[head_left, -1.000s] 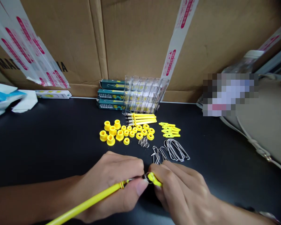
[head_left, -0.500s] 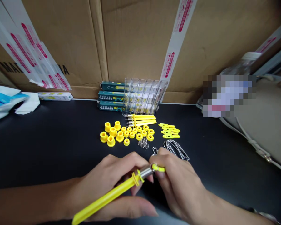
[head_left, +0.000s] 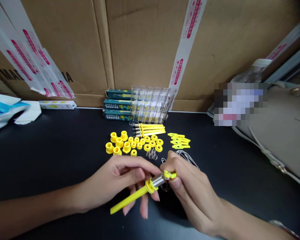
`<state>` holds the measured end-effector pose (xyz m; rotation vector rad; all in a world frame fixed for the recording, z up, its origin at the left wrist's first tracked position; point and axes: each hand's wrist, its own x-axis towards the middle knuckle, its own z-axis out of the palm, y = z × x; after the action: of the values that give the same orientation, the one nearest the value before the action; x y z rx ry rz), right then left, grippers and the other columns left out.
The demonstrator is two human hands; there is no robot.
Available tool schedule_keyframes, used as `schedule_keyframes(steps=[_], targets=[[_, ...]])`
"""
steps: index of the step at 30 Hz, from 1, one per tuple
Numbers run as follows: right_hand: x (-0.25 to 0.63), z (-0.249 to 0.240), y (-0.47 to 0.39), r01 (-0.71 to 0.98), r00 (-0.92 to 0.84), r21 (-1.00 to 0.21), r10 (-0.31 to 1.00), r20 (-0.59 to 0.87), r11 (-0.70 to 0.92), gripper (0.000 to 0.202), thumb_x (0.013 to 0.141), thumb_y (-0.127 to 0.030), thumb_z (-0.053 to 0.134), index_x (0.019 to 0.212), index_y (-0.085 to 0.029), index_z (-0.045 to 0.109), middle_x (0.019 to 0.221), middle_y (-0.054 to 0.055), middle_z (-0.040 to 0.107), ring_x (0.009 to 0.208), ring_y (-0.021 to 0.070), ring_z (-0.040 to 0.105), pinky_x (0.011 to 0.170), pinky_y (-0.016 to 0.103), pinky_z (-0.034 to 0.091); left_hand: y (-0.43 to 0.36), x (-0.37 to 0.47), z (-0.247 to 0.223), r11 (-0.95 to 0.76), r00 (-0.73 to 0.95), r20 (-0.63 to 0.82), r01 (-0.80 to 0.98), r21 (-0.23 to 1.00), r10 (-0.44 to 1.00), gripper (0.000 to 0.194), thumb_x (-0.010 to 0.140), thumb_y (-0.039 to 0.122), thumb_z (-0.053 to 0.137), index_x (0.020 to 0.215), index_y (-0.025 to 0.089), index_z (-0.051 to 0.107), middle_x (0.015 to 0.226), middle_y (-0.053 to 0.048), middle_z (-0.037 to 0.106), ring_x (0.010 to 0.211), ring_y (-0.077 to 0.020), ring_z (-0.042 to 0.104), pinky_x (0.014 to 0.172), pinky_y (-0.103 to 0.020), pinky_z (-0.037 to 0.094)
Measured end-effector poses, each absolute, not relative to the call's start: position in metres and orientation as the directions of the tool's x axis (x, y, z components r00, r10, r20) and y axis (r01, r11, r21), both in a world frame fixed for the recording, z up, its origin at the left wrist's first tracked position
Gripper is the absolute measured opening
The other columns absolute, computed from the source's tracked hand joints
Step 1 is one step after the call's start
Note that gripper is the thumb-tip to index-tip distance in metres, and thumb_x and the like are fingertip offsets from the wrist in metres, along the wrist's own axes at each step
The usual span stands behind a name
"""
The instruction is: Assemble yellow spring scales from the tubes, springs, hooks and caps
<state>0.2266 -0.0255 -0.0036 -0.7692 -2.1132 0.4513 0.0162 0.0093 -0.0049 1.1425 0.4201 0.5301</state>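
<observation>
Two bare hands, left hand [head_left: 112,180] and right hand [head_left: 192,193], above a matte black tabletop [head_left: 65,146]. Behind, a tall wall of brown cardboard [head_left: 145,43], crossed by white tape [head_left: 187,40] with red print. At far left, one white-and-blue wrapper [head_left: 5,110] and one slim white box [head_left: 57,105]; at far right, one clear bottle [head_left: 257,71] with a white cap, beside one beige bag [head_left: 287,110].

Between the hands, over the near middle of the tabletop, one yellow rod [head_left: 130,200], its long axis slanting from lower left to upper right: plain end down and to the left, metal cylinder [head_left: 158,180] up toward the right hand. Just past the cylinder, one small yellow tab [head_left: 168,174], pinched between right thumb and bent forefinger, seemingly joined to the cylinder by a wire ring. Left hand loosely spread, thumb clear of the rod, index fingertip near the metal end, other fingers behind; contact with the rod hard to tell.

Beyond the hands, laid out in groups: four similar rods [head_left: 152,128], six flanged caps [head_left: 126,147], six small collars [head_left: 133,152], six flat rings [head_left: 158,147] and four loose tabs [head_left: 180,146], all yellow. Nearby, springs [head_left: 152,154] too bunched to count, and wire hooks [head_left: 188,160] partly hidden by the right hand. Farther back, six clear tubes [head_left: 152,106] upright in front of three stacked green boxes [head_left: 116,104].
</observation>
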Motion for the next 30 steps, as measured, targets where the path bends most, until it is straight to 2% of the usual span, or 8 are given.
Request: schedule_keyframes(steps=[6, 9, 12, 16, 22, 24, 27, 30], targets=[[0.227, -0.011, -0.024, 0.451, -0.513, -0.487, 0.664, 0.544, 0.748, 0.022, 0.106, -0.019, 0.031, 0.095, -0.018, 0.05, 0.081, 0.004, 0.054, 0.071, 0.0176, 0.048, 0.061, 0.03, 0.042, 0.012, 0.018, -0.005, 0.296, 0.797, -0.061, -0.15, 0.943, 0.6, 0.047, 0.085, 0.06, 0.067, 0.103, 0.017, 0.061, 0.071, 0.0, 0.065, 0.046, -0.0067, 0.051, 0.043, -0.017, 0.035], [0.226, -0.012, -0.023, 0.466, -0.551, -0.483, 0.67, 0.498, 0.742, 0.02, 0.105, -0.019, 0.032, 0.094, -0.019, 0.049, 0.082, 0.005, 0.054, 0.072, 0.0182, 0.048, 0.059, 0.03, 0.042, 0.007, 0.019, -0.002, 0.13, 0.713, -0.065, -0.037, 0.991, 0.698, 0.033, 0.089, 0.05, 0.068, 0.094, 0.018, 0.059, 0.062, 0.008, 0.046, 0.05, -0.0057, 0.037, 0.046, -0.016, 0.029], [0.227, -0.01, -0.022, 0.432, -0.556, -0.531, 0.679, 0.48, 0.729, 0.024, 0.106, -0.025, 0.03, 0.093, -0.019, 0.049, 0.08, 0.003, 0.053, 0.072, 0.0177, 0.049, 0.061, 0.03, 0.043, 0.001, 0.018, 0.002, -0.132, 0.654, -0.001, 0.154, 0.979, 0.756, 0.021, 0.098, 0.041, 0.057, 0.097, 0.021, 0.059, 0.066, 0.008, 0.045, 0.057, -0.008, 0.039, 0.051, -0.019, 0.031], [0.226, -0.009, -0.02, 0.405, -0.518, -0.619, 0.727, 0.451, 0.672, 0.024, 0.106, -0.025, 0.032, 0.092, -0.02, 0.05, 0.079, 0.002, 0.053, 0.071, 0.0162, 0.051, 0.063, 0.028, 0.045, -0.003, 0.015, 0.001, -0.464, 0.628, 0.162, 0.353, 0.812, 0.761, 0.013, 0.103, 0.031, 0.048, 0.107, 0.024, 0.058, 0.083, 0.006, 0.063, 0.071, -0.0101, 0.058, 0.064, -0.021, 0.042], [0.222, -0.013, -0.023, 0.381, -0.522, -0.683, 0.755, 0.398, 0.623, 0.014, 0.103, -0.018, 0.038, 0.093, -0.021, 0.048, 0.081, 0.0, 0.053, 0.07, 0.0139, 0.052, 0.062, 0.026, 0.043, -0.01, 0.015, -0.013, -0.801, 0.644, 0.484, 0.535, 0.268, 0.592, 0.019, 0.105, 0.016, 0.034, 0.102, 0.02, 0.053, 0.091, -0.003, 0.066, 0.082, -0.0201, 0.063, 0.076, -0.033, 0.044], [0.221, -0.013, -0.024, 0.368, -0.522, -0.699, 0.758, 0.39, 0.613, 0.014, 0.103, -0.018, 0.037, 0.094, -0.021, 0.047, 0.081, -0.001, 0.053, 0.069, 0.0132, 0.052, 0.062, 0.025, 0.042, -0.011, 0.015, -0.015, -0.808, 0.664, 0.47, 0.539, 0.238, 0.582, 0.023, 0.105, 0.013, 0.03, 0.105, 0.019, 0.052, 0.092, -0.004, 0.065, 0.082, -0.0207, 0.061, 0.076, -0.034, 0.043], [0.22, -0.011, -0.026, 0.376, -0.493, -0.714, 0.78, 0.385, 0.59, 0.015, 0.104, -0.02, 0.035, 0.094, -0.021, 0.047, 0.08, -0.001, 0.053, 0.068, 0.0132, 0.051, 0.062, 0.026, 0.042, -0.011, 0.015, -0.012, -0.811, 0.679, 0.455, 0.546, 0.211, 0.576, 0.025, 0.107, 0.027, 0.03, 0.112, 0.018, 0.052, 0.095, -0.006, 0.063, 0.085, -0.0236, 0.057, 0.078, -0.038, 0.042], [0.219, -0.01, -0.027, 0.393, -0.485, -0.714, 0.791, 0.374, 0.579, 0.021, 0.106, -0.022, 0.033, 0.092, -0.021, 0.048, 0.078, -0.001, 0.053, 0.067, 0.0141, 0.05, 0.063, 0.028, 0.042, -0.01, 0.016, -0.007, -0.812, 0.688, 0.446, 0.553, 0.188, 0.572, 0.032, 0.107, 0.031, 0.027, 0.101, 0.019, 0.056, 0.086, -0.005, 0.059, 0.078, -0.023, 0.051, 0.075, -0.038, 0.039]])
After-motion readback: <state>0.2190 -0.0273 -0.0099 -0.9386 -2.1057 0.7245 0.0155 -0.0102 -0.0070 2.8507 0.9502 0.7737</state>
